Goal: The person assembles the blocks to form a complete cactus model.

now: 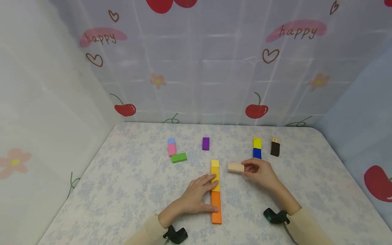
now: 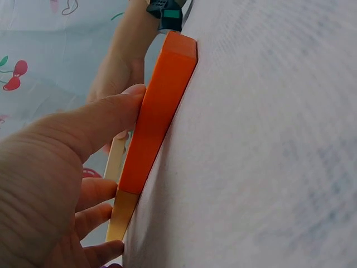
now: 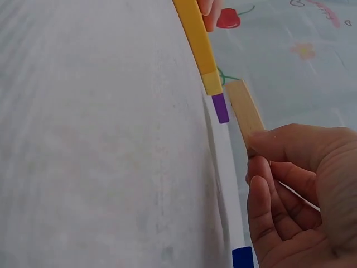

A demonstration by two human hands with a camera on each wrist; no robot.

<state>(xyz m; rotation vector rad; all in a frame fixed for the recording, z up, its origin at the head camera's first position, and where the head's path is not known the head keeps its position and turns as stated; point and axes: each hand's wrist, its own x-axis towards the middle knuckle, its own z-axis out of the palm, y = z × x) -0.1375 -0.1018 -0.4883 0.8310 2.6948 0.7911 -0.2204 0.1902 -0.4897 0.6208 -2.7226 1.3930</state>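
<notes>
A straight row runs down the middle of the table in the head view: a small pale yellow block (image 1: 215, 163), an amber block (image 1: 216, 188) and a long orange block (image 1: 216, 217). My left hand (image 1: 196, 194) rests on this row, thumb on the orange block and fingertips on the amber one, the fingers fairly straight. To the right of the row, my right hand (image 1: 261, 174) pinches one end of a plain wooden block (image 1: 235, 167) between thumb and fingers. That block (image 3: 244, 109) looks raised off the table in the right wrist view.
Behind the row lies a purple block (image 1: 206, 143). Further left are a light blue block (image 1: 171, 140), a pink block (image 1: 172, 149) and a green block (image 1: 179, 158). Beyond my right hand sit a yellow block (image 1: 257, 143), a blue block (image 1: 257, 153) and a dark brown block (image 1: 275, 149) with pale pieces.
</notes>
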